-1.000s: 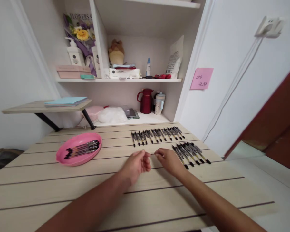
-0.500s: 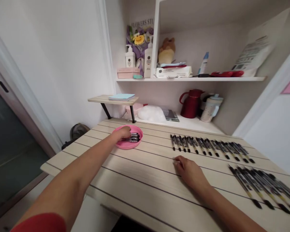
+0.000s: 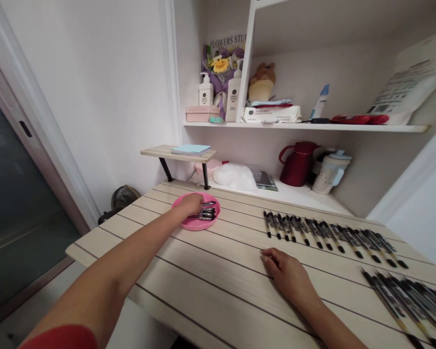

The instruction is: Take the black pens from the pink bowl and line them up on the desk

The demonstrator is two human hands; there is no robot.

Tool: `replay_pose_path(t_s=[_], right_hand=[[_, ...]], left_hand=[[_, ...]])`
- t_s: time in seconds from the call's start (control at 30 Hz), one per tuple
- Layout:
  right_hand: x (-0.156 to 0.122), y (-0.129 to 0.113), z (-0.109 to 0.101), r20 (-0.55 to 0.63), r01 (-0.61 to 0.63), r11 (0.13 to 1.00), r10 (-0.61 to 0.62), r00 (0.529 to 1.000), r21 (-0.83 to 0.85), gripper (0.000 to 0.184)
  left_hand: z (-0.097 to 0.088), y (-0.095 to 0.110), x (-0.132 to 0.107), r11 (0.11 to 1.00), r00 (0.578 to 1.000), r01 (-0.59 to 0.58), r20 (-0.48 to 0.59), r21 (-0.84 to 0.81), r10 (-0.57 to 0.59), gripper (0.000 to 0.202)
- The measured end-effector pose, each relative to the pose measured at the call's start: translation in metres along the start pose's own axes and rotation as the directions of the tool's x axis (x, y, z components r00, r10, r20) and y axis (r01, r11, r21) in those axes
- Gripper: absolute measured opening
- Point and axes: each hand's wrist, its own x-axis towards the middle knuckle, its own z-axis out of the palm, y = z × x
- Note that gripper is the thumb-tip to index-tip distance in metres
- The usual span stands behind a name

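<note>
My left hand (image 3: 193,203) reaches into a round pink tray (image 3: 189,227) at the table's far left. Its fingers are closed on the end of a dark pen (image 3: 210,203), which lies at an angle above several other black-and-silver pens (image 3: 205,214) in the tray. The fingertips are partly hidden behind the hand. My right hand (image 3: 288,274) rests on the tabletop with its fingers curled in, and nothing shows in them. Beyond it to the right lies a row of black pens (image 3: 312,230), side by side. A second row of pens (image 3: 403,295) lies nearer, at the right edge.
The slatted wooden table (image 3: 218,264) stands against a white shelf unit (image 3: 294,127). A small raised stand (image 3: 156,151) holds blue paper (image 3: 191,149) behind the tray. At the back are a white plastic bag (image 3: 234,177), a red jug (image 3: 298,165) and a pale cup (image 3: 329,174).
My left hand has shifted a little within the tray, and one pen now sits apart at its fingers. My right hand stays on the table. The view has turned slightly left.
</note>
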Motion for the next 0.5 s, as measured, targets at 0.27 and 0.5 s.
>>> replay_pose_path(t_s=[0.27, 0.5], right_hand=[[0.003, -0.016, -0.019, -0.211, 0.022, 0.743, 0.161, 0.964, 0.669, 0.046], [0.005, -0.007, -0.023, -0.203, -0.053, 0.509, 0.434, 0.878, 0.859, 0.044]], left_hand=[[0.072, 0.122, -0.07, 0.616, 0.908, 0.009, 0.265, -0.788, 0.326, 0.014], [0.135, 0.182, -0.095, 0.225, 0.89, 0.317, 0.371, -0.921, 0.266, 0.015]])
